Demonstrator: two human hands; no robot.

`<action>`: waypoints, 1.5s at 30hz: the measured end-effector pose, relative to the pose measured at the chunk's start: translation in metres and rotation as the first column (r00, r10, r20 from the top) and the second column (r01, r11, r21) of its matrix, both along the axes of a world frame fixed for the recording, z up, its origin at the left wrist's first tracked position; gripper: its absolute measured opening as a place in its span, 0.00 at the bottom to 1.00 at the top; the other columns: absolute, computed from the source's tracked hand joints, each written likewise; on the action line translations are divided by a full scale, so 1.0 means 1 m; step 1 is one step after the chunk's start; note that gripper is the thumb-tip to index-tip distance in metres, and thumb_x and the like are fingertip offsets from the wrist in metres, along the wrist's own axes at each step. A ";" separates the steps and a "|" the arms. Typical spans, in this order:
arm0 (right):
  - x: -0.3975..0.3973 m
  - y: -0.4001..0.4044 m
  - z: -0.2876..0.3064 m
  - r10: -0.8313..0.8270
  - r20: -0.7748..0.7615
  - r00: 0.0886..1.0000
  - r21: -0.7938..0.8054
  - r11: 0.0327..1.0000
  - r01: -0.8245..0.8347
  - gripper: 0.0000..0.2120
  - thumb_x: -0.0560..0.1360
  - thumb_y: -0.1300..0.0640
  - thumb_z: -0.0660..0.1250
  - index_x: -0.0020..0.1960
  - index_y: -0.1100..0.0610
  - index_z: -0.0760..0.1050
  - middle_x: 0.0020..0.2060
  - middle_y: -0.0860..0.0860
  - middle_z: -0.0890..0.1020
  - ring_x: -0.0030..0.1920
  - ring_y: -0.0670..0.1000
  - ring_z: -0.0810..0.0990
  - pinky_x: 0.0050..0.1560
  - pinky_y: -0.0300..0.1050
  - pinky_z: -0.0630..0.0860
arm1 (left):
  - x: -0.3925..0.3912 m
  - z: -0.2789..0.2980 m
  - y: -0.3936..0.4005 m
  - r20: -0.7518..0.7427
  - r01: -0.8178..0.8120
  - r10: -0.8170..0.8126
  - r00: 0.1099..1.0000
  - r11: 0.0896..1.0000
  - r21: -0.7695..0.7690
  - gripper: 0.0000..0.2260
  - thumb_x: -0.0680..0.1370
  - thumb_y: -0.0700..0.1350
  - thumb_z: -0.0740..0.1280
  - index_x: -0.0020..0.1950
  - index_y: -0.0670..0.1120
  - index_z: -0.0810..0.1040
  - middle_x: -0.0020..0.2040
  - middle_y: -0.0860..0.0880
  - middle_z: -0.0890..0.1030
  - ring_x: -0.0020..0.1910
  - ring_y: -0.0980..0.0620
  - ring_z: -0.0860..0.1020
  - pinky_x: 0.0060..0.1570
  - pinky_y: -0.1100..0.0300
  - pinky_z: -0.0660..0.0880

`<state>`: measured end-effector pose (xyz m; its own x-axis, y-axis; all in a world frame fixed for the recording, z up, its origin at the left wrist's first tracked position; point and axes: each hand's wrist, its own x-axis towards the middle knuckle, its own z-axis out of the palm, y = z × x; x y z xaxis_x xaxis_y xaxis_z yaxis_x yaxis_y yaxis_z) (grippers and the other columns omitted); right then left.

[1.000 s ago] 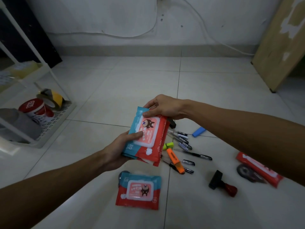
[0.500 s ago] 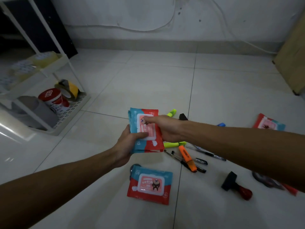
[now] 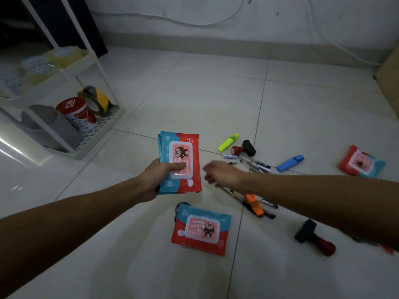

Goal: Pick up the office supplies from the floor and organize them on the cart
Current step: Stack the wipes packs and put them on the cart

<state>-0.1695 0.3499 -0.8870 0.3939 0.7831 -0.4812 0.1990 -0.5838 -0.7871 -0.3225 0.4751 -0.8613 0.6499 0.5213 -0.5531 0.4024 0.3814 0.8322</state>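
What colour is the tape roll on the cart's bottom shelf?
Yellow and black stripes on the tape roll, head view.

The setting looks like a plain room in a home or small office, dimly lit. Large pale floor tiles meet a bare white wall with a loose cable running along it. A white storage cart holds tape rolls, and pens, highlighters and stamps lie scattered on the floor.
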 end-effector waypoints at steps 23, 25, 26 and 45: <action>0.018 -0.012 0.044 0.814 0.222 0.537 -0.321 0.581 -0.748 0.14 0.76 0.53 0.72 0.61 0.53 0.77 0.53 0.48 0.82 0.50 0.48 0.83 0.50 0.43 0.82 | 0.018 0.004 0.016 -0.229 0.335 -0.254 0.940 0.818 0.467 0.24 0.75 0.49 0.73 0.68 0.53 0.68 0.58 0.51 0.81 0.49 0.50 0.83 0.45 0.55 0.83; 0.021 -0.009 0.066 0.831 0.209 0.515 -0.325 0.556 -0.765 0.13 0.76 0.55 0.72 0.60 0.53 0.78 0.51 0.49 0.83 0.48 0.48 0.83 0.49 0.45 0.82 | 0.021 0.007 0.014 -0.233 0.367 -0.290 0.928 0.813 0.452 0.23 0.75 0.49 0.73 0.67 0.52 0.69 0.57 0.51 0.81 0.49 0.50 0.84 0.44 0.56 0.83; 0.022 -0.008 0.075 0.815 0.252 0.522 -0.306 0.579 -0.756 0.13 0.75 0.55 0.73 0.59 0.53 0.79 0.51 0.49 0.83 0.47 0.47 0.83 0.49 0.42 0.81 | 0.022 0.010 0.013 -0.226 0.382 -0.312 0.923 0.816 0.434 0.22 0.75 0.48 0.73 0.66 0.52 0.69 0.56 0.51 0.82 0.48 0.50 0.84 0.44 0.55 0.83; 0.046 0.007 0.070 0.105 0.589 0.801 0.039 0.987 -0.158 0.30 0.76 0.40 0.65 0.72 0.53 0.64 0.64 0.54 0.74 0.59 0.55 0.76 0.60 0.58 0.75 | 0.040 0.014 -0.034 0.046 0.225 -0.230 0.972 0.970 0.090 0.19 0.76 0.52 0.70 0.65 0.51 0.71 0.53 0.46 0.85 0.46 0.47 0.85 0.41 0.54 0.82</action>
